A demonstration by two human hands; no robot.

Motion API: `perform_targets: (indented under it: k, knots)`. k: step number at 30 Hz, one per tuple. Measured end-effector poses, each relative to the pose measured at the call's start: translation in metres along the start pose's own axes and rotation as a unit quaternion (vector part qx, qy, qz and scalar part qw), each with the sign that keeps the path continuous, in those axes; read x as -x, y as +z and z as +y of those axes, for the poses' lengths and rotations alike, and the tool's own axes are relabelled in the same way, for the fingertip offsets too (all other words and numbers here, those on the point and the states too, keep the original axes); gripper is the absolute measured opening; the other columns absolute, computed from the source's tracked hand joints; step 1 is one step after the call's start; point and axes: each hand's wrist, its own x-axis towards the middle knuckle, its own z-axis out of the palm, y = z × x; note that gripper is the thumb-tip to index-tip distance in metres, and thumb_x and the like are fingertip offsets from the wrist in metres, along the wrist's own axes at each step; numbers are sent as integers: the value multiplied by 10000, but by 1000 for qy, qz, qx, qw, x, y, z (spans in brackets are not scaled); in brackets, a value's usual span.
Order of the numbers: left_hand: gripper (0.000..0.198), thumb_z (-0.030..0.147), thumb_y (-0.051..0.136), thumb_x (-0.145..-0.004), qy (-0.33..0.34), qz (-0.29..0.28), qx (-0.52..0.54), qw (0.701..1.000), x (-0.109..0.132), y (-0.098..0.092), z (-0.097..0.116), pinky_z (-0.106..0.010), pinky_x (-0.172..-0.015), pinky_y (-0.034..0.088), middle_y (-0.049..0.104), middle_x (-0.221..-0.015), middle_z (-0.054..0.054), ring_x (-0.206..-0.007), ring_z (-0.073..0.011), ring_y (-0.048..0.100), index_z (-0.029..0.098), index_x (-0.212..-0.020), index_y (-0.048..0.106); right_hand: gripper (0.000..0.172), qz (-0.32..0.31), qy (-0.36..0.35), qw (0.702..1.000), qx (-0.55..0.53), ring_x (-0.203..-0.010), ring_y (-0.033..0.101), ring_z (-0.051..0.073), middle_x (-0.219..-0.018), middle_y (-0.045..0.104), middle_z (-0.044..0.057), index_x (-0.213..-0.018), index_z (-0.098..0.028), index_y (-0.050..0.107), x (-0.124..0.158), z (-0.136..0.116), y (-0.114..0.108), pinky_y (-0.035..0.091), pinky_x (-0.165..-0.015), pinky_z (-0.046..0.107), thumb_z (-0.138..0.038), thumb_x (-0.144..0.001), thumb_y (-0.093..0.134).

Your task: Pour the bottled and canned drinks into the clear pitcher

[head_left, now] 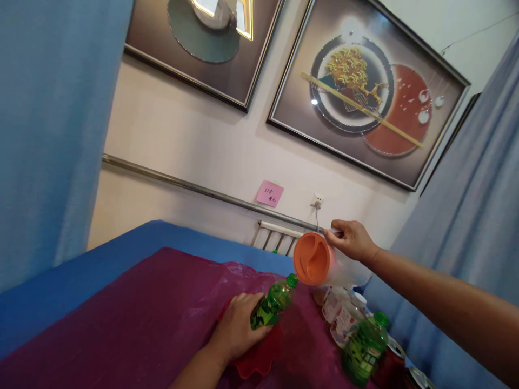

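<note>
My left hand (238,326) is wrapped round a small green plastic bottle (275,302), which leans to the right with its green top upward. Under the bottle is a red dish with a wavy rim (259,354), partly hidden by my hand. My right hand (353,240) is closed on the handle of a pitcher with an orange lid (312,259). The pitcher is tilted, its lid facing left and towards me, just above and right of the bottle's top. No stream between the two can be made out.
Right of the dish stand a white-capped bottle (349,319), another green bottle (367,348) and drink cans (391,359). Purple plastic sheeting (154,313) covers the blue surface (160,232). Behind are a radiator (279,237), a wall rail (194,187) and blue curtains (48,129).
</note>
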Motion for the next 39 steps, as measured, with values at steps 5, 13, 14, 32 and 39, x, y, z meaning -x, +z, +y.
perform_targets:
  k: [5, 13, 14, 32, 39]
  knots:
    - [520, 310, 764, -710, 6, -1, -5, 1000, 0, 1, -1, -417, -954, 425, 714, -1139, -71, -1042, -291, 621, 246, -1210, 637, 453, -2, 2, 1000, 0, -480, 311, 108, -477, 352, -44, -546, -235, 324, 0, -1, 1, 215, -511, 269, -548, -820, 502]
    - [577, 311, 771, -697, 5, -2, -5, 1000, -1, 3, -3, -427, -972, 424, 711, -1158, -86, -1061, -298, 617, 220, -1248, 626, 453, 5, -10, 1000, 0, -466, 313, 103, -469, 352, -46, -544, -233, 326, -1, 0, 3, 220, -500, 265, -526, -834, 514]
    - [565, 311, 768, -700, 6, -1, -5, 1000, -1, 3, -3, -426, -968, 424, 713, -1156, -83, -1057, -297, 618, 224, -1240, 630, 454, 6, -10, 1000, 0, -467, 313, 104, -468, 353, -46, -544, -233, 326, -1, 0, 3, 221, -499, 264, -526, -835, 514]
    - [558, 326, 771, -694, 4, 9, -7, 1000, 1, 2, -2, -430, -967, 437, 721, -1153, -80, -1045, -296, 624, 250, -1230, 637, 445, -3, -9, 1000, 3, -469, 347, 110, -471, 386, -39, -548, -234, 343, 1, -1, 4, 235, -510, 265, -531, -833, 511]
    - [562, 320, 767, -697, 1, 0, -6, 1000, 1, 2, -2, -429, -971, 432, 718, -1157, -77, -1059, -301, 623, 239, -1236, 632, 444, 3, -13, 1000, 8, -465, 343, 110, -467, 389, -37, -548, -235, 337, 1, -1, 4, 234, -508, 268, -528, -836, 503]
